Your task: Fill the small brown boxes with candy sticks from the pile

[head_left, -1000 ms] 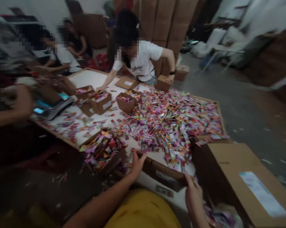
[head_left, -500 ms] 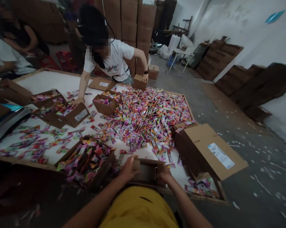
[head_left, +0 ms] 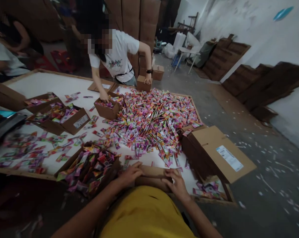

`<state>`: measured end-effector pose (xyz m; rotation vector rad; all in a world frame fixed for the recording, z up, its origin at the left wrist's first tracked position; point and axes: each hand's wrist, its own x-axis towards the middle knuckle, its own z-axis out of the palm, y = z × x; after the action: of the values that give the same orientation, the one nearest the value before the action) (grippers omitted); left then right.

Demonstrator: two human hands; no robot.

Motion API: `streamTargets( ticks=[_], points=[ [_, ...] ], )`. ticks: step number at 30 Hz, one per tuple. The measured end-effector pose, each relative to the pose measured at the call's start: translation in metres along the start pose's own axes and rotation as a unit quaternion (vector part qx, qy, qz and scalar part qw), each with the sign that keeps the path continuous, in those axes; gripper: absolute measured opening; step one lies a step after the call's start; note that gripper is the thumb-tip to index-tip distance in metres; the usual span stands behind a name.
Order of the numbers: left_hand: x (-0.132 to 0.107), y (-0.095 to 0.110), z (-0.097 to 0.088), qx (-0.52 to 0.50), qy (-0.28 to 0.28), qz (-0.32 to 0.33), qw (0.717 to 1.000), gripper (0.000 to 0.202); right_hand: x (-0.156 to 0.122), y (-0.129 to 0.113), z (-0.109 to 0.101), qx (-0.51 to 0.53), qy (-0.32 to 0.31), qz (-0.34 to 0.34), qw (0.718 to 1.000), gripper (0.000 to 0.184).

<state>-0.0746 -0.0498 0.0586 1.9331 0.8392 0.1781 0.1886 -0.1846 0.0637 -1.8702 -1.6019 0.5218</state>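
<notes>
Close to my body at the table's near edge is a small brown cardboard box (head_left: 151,171), its flaps lying across the top. My left hand (head_left: 131,174) grips its left end, fingers over the far edge. At the right end, my right hand (head_left: 176,182) holds the box with bent fingers, the thumb spread toward the near flap. The box's inside is hidden. Left of it stands a larger carton (head_left: 117,168) heaped with small colourful sachets (head_left: 92,165). Beyond my hands a big pile of the same sachets (head_left: 154,122) covers the white tabletop (head_left: 137,161).
Flattened cartons (head_left: 221,155) are stacked at the right table edge, beside a few sachets. Filled boxes (head_left: 75,122) stand to the left. A co-worker (head_left: 122,56) across the table reaches into a box (head_left: 107,110), the other hand on another box (head_left: 144,84).
The box's open top is now covered by flaps, and my right hand has shifted onto them. The co-worker's one hand has moved from the left-hand boxes to the box by the pile.
</notes>
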Motion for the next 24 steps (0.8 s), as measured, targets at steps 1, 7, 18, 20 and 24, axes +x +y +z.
streamTargets(
  ticks=[1, 7, 18, 20, 24],
  points=[
    [0.001, 0.011, 0.0, 0.049, 0.005, -0.007, 0.999, 0.028, 0.005, -0.002, 0.008, -0.021, 0.028, 0.018, 0.999, 0.022],
    [0.007, 0.039, 0.026, 0.221, 0.012, 0.026, 0.975, 0.037, -0.002, -0.014, 0.035, -0.105, 0.067, -0.005, 0.992, 0.011],
    [0.011, 0.025, 0.029, -0.018, 0.118, -0.15, 0.981, 0.093, 0.129, 0.039, 0.008, 0.072, -0.04, 0.139, 0.987, 0.035],
    [-0.002, 0.014, 0.042, -0.227, 0.237, -0.296, 0.897, 0.084, 0.187, 0.04, 0.009, -0.034, -0.069, 0.13, 0.989, 0.054],
    [0.005, -0.01, 0.066, -0.437, 0.304, -0.41, 0.741, 0.053, 0.325, 0.024, 0.016, -0.249, -0.052, -0.004, 0.967, 0.096]
  ],
)
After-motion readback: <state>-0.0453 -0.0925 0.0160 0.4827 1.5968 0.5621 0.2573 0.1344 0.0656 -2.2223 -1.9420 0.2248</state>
